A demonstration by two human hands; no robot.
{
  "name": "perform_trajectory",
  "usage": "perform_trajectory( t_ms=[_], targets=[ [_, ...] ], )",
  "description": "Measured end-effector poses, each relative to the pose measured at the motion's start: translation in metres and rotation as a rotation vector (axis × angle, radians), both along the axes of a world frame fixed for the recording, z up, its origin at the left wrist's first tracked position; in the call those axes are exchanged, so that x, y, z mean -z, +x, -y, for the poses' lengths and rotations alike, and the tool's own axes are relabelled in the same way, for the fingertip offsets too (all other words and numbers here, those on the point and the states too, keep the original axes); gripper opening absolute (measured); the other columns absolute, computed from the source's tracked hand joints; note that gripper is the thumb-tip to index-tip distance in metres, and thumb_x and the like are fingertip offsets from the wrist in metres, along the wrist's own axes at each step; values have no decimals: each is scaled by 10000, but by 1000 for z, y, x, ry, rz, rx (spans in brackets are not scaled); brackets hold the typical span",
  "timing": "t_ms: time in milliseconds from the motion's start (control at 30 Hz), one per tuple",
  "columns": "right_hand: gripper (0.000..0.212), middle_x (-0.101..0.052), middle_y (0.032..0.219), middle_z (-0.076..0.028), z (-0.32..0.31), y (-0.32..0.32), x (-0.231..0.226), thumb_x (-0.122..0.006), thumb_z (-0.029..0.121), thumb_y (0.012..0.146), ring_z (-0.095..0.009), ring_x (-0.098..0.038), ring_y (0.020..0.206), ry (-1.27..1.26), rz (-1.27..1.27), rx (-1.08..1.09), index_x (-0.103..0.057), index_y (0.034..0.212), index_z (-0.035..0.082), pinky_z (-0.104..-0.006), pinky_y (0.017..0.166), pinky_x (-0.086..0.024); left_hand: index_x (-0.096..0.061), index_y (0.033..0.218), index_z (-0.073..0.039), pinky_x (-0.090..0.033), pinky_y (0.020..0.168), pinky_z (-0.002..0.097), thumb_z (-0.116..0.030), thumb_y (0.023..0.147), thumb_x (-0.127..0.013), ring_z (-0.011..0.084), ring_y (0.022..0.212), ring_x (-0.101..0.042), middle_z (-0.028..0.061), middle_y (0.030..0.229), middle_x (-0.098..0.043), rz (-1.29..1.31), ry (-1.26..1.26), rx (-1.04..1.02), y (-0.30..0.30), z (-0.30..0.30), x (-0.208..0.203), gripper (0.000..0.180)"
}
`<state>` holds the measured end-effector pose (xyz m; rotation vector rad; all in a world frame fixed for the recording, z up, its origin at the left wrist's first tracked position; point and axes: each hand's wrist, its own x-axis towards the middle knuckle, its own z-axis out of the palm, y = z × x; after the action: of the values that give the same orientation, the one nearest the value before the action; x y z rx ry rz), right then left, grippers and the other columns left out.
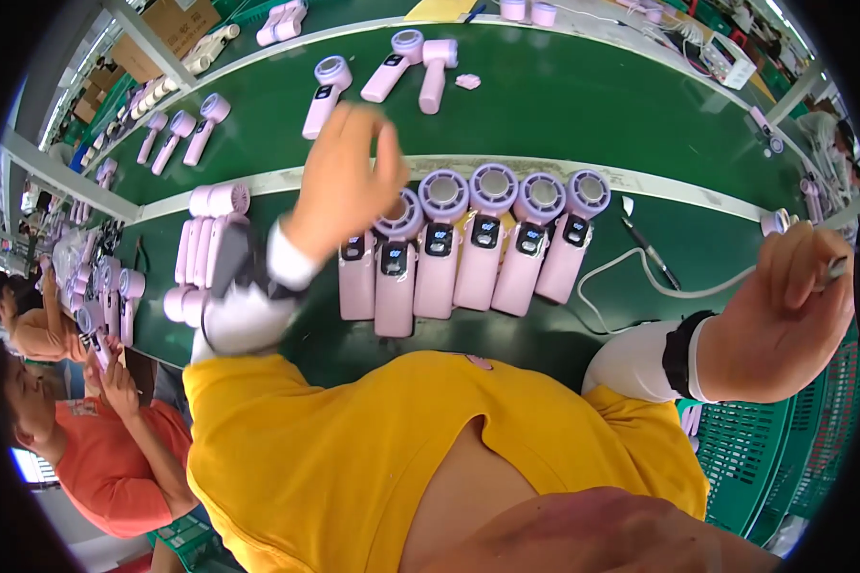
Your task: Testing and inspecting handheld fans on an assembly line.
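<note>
My left hand (346, 181) is over the belt's near edge, slightly blurred, thumb apart from the fingers. Its fingertips come close to a lilac handheld fan (323, 100) lying on the green belt; I see no grip on it. Below that hand, several similar fans (484, 250) lie in a row on the bench, round heads away from me, with lit displays. At the far right, my right hand (779, 315) is raised with its fingers curled round a small metal-tipped piece (835, 268). A white cable (674, 291) runs from the bench toward this hand.
Beyond the rail, more fans (201, 129) lie on the green belt (564, 105). A pen-like tool (652, 253) lies beside the cable. Stacked fans (201, 250) stand left. Green crates (764, 458) are at lower right. A co-worker in an orange shirt (124, 463) sits left, holding a fan.
</note>
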<state>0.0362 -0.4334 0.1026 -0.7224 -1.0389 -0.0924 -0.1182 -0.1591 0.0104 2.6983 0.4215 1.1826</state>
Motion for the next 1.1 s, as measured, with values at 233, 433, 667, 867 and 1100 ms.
perform_trajectory(
  t_ms=[233, 433, 667, 867, 1100],
  targets=[
    [297, -415, 624, -51, -10, -8, -3, -385, 160, 894, -87, -314, 527, 0, 51, 247, -498, 981, -100, -224, 466, -238, -449, 933, 43, -397, 683, 390, -87, 659, -626, 331, 757, -478, 178, 858, -473, -135, -194, -255, -105, 65, 58, 352],
    [268, -420, 644, -42, -7, -16, -1, -378, 149, 899, -77, -304, 518, -66, 94, 140, -510, 950, -79, -213, 455, -227, -435, 965, 29, -426, 653, 326, -81, 662, -631, 201, 741, -503, 104, 843, -490, -436, -1094, -154, -108, 41, 45, 378],
    [257, -474, 710, -26, -42, -35, 7, -425, 205, 906, -48, -372, 580, -330, 4, 33, -516, 944, -32, -168, 501, -293, -412, 949, 0, -412, 572, 264, -125, 701, -641, 94, 641, -467, 37, 778, -486, 131, -1069, 6, -69, 82, 7, 360],
    [380, -486, 811, -18, -85, -34, 24, -443, 340, 894, -55, -419, 701, -392, 175, 11, -462, 1024, -17, -183, 607, -356, -405, 929, -16, -410, 552, 263, -179, 722, -655, 88, 618, -471, 55, 766, -502, 165, -947, 351, -39, 115, -1, 364],
    [570, -543, 956, -97, -90, -24, 26, -333, 489, 880, -145, -527, 883, -345, 211, -38, -436, 1100, -26, -234, 796, -404, -409, 924, -14, -410, 549, 262, -203, 712, -672, 111, 624, -490, 87, 762, -525, 268, -599, 494, -21, 110, 6, 387]
  ],
)
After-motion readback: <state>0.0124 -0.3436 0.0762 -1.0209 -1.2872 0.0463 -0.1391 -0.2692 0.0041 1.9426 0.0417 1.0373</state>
